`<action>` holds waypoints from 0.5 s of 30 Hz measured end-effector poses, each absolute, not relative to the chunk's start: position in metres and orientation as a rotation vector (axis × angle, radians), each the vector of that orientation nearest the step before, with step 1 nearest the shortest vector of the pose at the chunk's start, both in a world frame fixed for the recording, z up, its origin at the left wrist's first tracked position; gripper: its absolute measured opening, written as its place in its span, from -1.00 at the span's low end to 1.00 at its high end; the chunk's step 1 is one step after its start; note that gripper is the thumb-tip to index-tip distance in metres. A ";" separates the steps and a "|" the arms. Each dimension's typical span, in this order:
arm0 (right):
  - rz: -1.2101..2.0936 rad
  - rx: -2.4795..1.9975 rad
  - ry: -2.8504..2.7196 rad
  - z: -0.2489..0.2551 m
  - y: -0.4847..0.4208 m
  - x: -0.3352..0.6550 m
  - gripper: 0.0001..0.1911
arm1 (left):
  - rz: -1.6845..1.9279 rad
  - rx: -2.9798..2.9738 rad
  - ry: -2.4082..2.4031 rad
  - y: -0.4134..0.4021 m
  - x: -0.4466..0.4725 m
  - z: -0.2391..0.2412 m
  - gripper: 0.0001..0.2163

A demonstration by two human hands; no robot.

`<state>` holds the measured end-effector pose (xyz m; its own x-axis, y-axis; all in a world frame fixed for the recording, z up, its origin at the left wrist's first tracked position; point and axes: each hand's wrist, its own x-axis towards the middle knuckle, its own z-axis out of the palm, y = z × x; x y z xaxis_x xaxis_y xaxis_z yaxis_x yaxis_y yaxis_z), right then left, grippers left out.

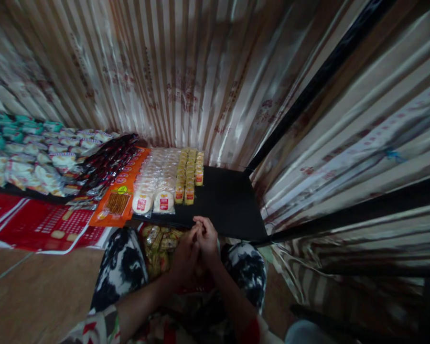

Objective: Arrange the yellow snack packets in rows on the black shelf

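Observation:
My left hand (184, 253) and my right hand (208, 240) meet in front of me, just short of the black table (232, 200). Their fingers are closed and pressed against each other; what lies between them, if anything, is hidden. Below them, between my knees, sits a heap of yellow wrapped packets (157, 243), partly covered by my hands. Beyond my hands on the table stand rows of small yellow packets (189, 179). To their left lie rows of round white cakes in clear wrappers (154, 184), with red labels on the front ones.
An orange snack bag (118, 200) and a pile of dark red packets (111, 160) lie farther left. White packets (53, 162) and teal packets (25, 125) cover the far left. A red banner (53, 220) hangs in front. Striped sheeting (186, 71) and a dark pole (308, 100) enclose the stall.

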<state>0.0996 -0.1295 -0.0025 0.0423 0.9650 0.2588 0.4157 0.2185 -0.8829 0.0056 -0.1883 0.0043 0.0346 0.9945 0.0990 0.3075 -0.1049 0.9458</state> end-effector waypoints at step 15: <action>0.970 -1.621 -2.145 -0.090 -0.173 0.065 -0.47 | 0.567 0.979 1.924 -0.203 -0.059 -0.083 -0.62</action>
<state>0.0646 -0.1734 -0.0901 -0.3297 0.9291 -0.1675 0.7396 0.1440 -0.6574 -0.0587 -0.2028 -0.0835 -0.3036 0.8106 -0.5007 0.4098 0.5855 0.6994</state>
